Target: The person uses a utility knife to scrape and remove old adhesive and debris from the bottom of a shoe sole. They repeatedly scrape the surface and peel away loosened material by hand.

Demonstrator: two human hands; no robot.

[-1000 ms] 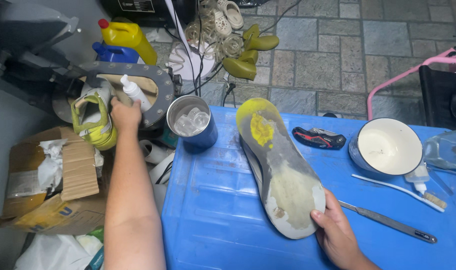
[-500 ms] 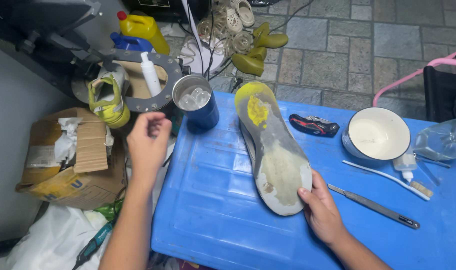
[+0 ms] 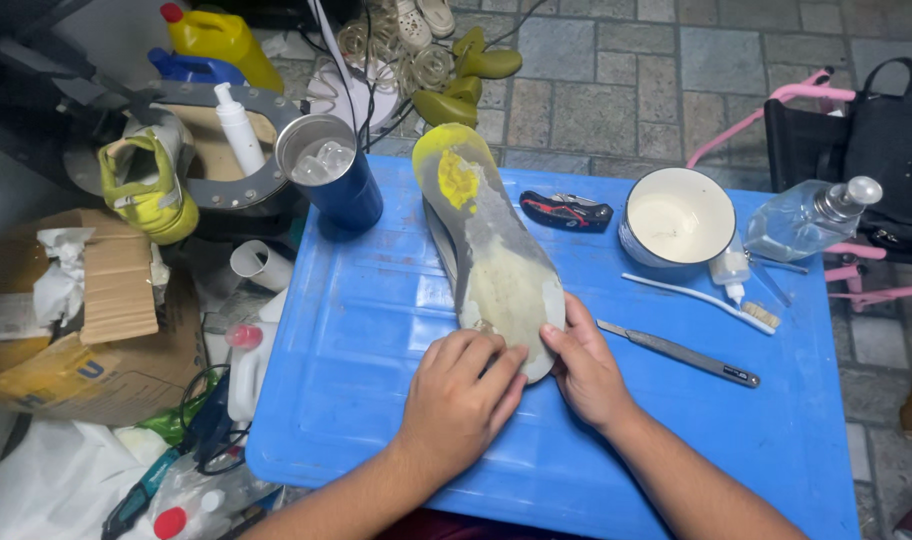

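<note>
A shoe lies sole-up (image 3: 491, 240) on a blue plastic table (image 3: 376, 330), its grey and yellow sole worn and smeared. My left hand (image 3: 461, 400) rests on the near end of the sole, fingers flat against it. My right hand (image 3: 586, 365) holds the same end from the right side, thumb on the sole's edge. Both hands are on the shoe's heel end nearest me.
On the table: a blue cup (image 3: 331, 180), a black folding knife (image 3: 566, 210), a white enamel bowl (image 3: 676, 215), a white toothbrush (image 3: 701, 302), a metal blade tool (image 3: 681, 353), a clear bottle (image 3: 806, 220). Left of the table: a cardboard box (image 3: 76, 320), a yellow shoe (image 3: 151, 190).
My left hand came back from the cluttered left side and settled on the near end of the sole. The right hand stayed on the shoe.
</note>
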